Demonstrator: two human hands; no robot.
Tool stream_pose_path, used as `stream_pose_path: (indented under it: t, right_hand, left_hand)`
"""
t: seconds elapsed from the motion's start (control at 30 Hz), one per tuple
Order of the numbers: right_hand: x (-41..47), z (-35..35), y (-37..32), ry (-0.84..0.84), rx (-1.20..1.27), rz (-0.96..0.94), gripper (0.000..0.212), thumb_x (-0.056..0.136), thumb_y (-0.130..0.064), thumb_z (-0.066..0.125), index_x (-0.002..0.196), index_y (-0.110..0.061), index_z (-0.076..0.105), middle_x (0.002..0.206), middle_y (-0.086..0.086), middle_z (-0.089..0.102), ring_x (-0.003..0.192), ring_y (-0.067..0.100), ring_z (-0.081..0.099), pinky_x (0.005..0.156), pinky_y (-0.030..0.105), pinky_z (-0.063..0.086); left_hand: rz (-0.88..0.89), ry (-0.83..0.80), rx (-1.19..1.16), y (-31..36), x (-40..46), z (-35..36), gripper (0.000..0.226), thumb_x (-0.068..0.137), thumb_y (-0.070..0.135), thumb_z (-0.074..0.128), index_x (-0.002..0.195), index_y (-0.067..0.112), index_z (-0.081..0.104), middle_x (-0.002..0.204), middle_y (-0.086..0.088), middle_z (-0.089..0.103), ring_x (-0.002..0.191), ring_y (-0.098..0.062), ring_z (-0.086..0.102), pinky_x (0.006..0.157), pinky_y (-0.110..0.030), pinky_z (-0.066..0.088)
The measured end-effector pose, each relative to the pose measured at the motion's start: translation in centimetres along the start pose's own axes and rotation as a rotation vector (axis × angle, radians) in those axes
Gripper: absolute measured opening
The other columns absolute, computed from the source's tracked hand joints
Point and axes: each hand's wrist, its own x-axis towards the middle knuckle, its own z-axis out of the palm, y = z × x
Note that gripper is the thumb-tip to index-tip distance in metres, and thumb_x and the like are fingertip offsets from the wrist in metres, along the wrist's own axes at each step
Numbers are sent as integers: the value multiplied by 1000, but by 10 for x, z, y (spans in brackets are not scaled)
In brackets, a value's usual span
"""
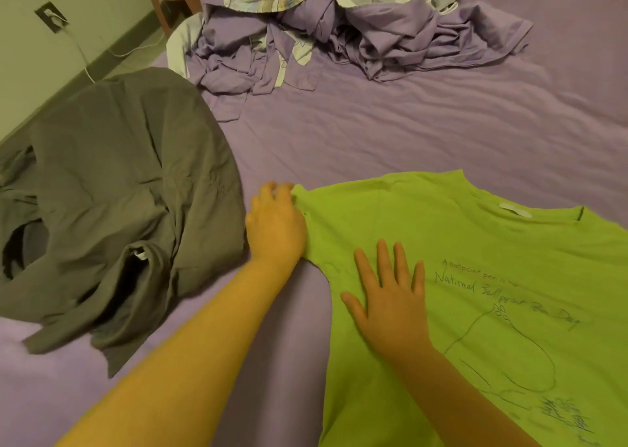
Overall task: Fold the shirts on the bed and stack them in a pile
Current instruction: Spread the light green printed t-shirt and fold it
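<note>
Matt green cotton-like shirt [475, 259], creased grey cloth shirt [129, 188], wrinkled lilac fabric bedsheet [407, 133]

- Two bare forearms show from the lower edge, with no sleeve visible on either.
- The person's left hand [276, 224] wears no ring, watch or glove.
- The person's right hand [390, 305] is likewise bare, its nails short and unpainted.

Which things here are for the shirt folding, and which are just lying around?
For the job: green shirt, spread flat; grey shirt, crumpled; left hand, gripping the green shirt's sleeve edge; right hand, pressing flat on it.

Just lying about: bundled purple bedding; wall socket with white cable; brown stool.
</note>
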Motion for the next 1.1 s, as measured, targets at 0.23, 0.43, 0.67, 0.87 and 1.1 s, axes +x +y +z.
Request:
stream_pose_path:
  t: [0.23, 0.43, 0.67, 0.87, 1.1]
  right_hand:
    - [-73, 24, 23, 39, -11, 38, 63, 93, -61, 17, 143, -26, 35, 151, 12, 30, 141, 35, 20, 110, 60, 16]
    - [-145, 30, 67, 20, -32, 231, 65, 92, -62, 15, 147, -28, 24, 154, 12, 21, 143, 33, 12, 111, 59, 12]
    - [-231, 35, 57, -95, -11, -7, 59, 95, -59, 15, 142, -28, 33, 151, 12, 29, 139, 37, 25, 105, 65, 23]
    - [-269, 43, 31, -190, 9, -62, 63, 93, -60, 9, 142, -28, 34, 151, 12, 28, 143, 36, 13, 104, 64, 23]
    - [-289, 50, 33, -190, 3, -63, 61, 95, -60, 9, 141, -30, 34, 149, 10, 34, 143, 31, 13, 105, 65, 21]
  left_hand:
    - [647, -237, 362, -5, -134, 46, 47, 89, 39, 37, 128, 25, 58, 140, -4, 51, 132, -29, 39, 104, -57, 28]
    - [217, -324, 423, -19, -179, 34, 63, 87, 54, 31, 133, 19, 53, 139, -10, 51, 125, -37, 50, 98, -59, 38]
    - [136, -360, 137, -6, -250, 10, 64, 74, 45, 69, 127, 12, 56, 123, -11, 59, 108, -34, 58, 86, -41, 50]
    - [-555, -434, -493, -4, -278, -6, 35, 85, 31, 68, 114, 14, 58, 81, 0, 59, 82, -18, 55, 73, -29, 42]
    - [-663, -287, -604, -34, -262, -20, 29, 90, 12, 60, 63, 18, 51, 58, -3, 49, 56, -17, 42, 53, -29, 31]
